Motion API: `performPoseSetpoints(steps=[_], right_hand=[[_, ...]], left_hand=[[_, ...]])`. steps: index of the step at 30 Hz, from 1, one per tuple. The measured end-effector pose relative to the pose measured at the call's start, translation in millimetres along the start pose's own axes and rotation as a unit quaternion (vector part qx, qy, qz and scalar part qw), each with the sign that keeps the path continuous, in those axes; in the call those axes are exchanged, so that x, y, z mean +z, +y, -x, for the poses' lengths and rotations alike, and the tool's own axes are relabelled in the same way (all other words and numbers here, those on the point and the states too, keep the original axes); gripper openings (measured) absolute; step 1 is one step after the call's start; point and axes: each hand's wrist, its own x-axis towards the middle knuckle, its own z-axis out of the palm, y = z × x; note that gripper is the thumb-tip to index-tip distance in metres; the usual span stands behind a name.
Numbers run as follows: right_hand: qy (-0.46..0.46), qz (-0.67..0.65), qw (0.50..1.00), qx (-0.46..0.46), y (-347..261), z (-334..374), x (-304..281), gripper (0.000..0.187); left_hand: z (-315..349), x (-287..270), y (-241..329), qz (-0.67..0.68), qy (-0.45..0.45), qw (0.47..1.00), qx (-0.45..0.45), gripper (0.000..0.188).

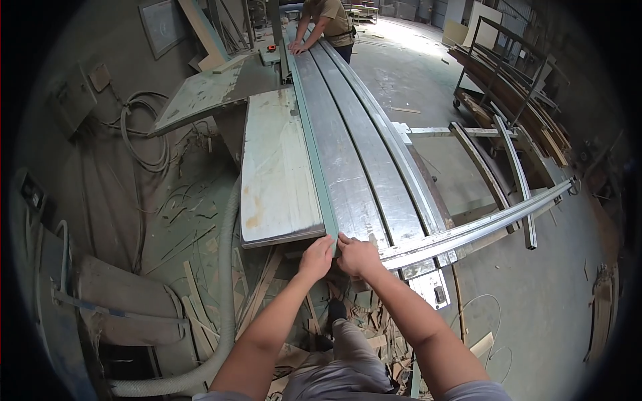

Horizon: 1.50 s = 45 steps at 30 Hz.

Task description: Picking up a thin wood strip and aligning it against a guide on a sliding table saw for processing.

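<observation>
A long narrow green strip of board (313, 154) lies lengthwise along the machine, between the pale side table (277, 174) and the grooved metal sliding table (338, 134). Its near end sits between my two hands. My left hand (316, 258) closes on the strip's left edge, fingers pressed together. From the other side, my right hand (358, 256) grips the same end, beside the corner of the metal table. At the strip's far end, a co-worker's hands (297, 47) rest on or next to it.
A metal crosscut fence (481, 224) reaches out to the right over a support frame (481, 160). Wood offcuts (381, 334) litter the floor around my feet. A grey hose (229, 281) runs down at the left. A wheeled rack of boards (508, 87) stands far right.
</observation>
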Motion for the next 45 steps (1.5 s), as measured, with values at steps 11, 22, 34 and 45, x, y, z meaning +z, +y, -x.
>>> performPoseSetpoints(steps=[11, 22, 34, 45], right_hand=[[-0.022, 0.010, 1.000, 0.012, -1.1, -2.3, -0.5, 0.056], [-0.016, -0.021, 1.000, 0.004, 0.8, 0.3, -3.6, 0.052], [0.065, -0.120, 0.989, 0.057, 2.4, 5.9, -4.7, 0.033], [0.077, -0.147, 0.983, 0.075, 2.6, 8.4, 5.2, 0.025]], left_hand=[[-12.9, 47.3, -15.9, 0.264, 0.143, 0.873, -0.384, 0.025], [-19.1, 42.9, -5.4, 0.528, -0.007, 0.692, -0.492, 0.022], [-1.2, 46.7, -7.4, 0.567, -0.051, 0.683, -0.457, 0.020], [2.1, 52.1, -10.1, 0.515, -0.046, 0.722, -0.459, 0.011]])
